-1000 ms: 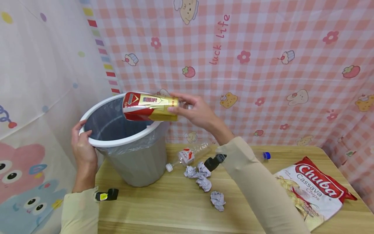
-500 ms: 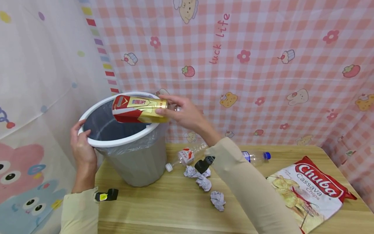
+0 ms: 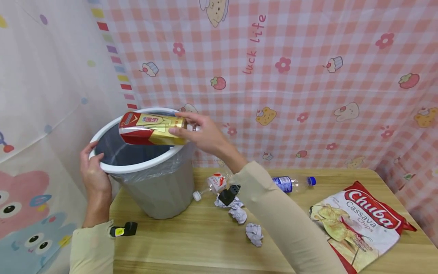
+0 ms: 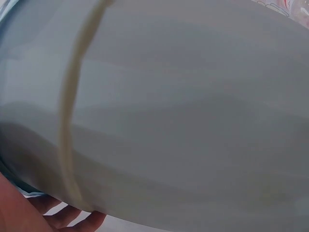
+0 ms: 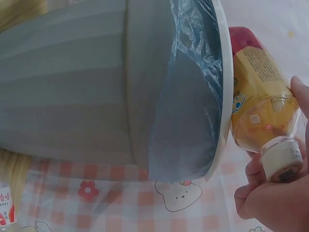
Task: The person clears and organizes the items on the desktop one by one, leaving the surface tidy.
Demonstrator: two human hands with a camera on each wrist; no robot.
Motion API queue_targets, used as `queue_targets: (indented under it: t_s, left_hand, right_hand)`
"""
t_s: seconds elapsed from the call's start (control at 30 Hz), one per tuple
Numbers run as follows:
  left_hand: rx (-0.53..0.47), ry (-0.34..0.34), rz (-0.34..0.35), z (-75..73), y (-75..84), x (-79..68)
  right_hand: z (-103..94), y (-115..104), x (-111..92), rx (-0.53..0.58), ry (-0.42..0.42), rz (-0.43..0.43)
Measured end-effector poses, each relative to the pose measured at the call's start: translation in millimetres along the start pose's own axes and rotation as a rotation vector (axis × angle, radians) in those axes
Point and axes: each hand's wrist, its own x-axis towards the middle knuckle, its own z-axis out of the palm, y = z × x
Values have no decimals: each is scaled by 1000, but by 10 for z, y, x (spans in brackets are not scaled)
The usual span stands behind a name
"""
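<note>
A grey trash can (image 3: 161,194) with a white rim and a clear liner bag stands at the table's left end. My left hand (image 3: 97,173) grips its rim on the near left, fingers curled over the edge. Above the can's mouth, my right hand (image 3: 205,133) holds a red and gold plastic bottle (image 3: 152,128) lying on its side, base toward the left. In the right wrist view the bottle's white cap (image 5: 282,159) is by the palm and the bottle is right beside the rim. The left wrist view shows mostly the can's wall (image 4: 183,116).
On the wooden table (image 3: 178,243) lie a clear bottle with a white cap (image 3: 216,182), several crumpled paper balls (image 3: 254,234), a blue-capped bottle (image 3: 291,183) and a Chuba chips bag (image 3: 362,224). My right sleeve partly covers some. A checkered curtain (image 3: 308,133) hangs behind.
My right hand has moved left with the red and gold bottle, further over the trash can's mouth. My left hand keeps its hold on the rim.
</note>
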Motion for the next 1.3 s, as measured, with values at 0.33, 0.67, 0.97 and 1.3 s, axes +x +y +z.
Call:
queue_targets:
  t_s: [0.33,0.67,0.97,1.3]
  left_hand:
    - [-55,-9,1,15,4,3]
    - [-118,13,5,18,12,23]
    - [-88,12,8,36,14,-5]
    - [-126,36,21,41,-3,18]
  right_hand:
    - [136,-59,34,36,27,4]
    - [297,-109,55,38,64,39]
    - [406,-93,37,28,93,69]
    - [469,-93,53,-56,106,43]
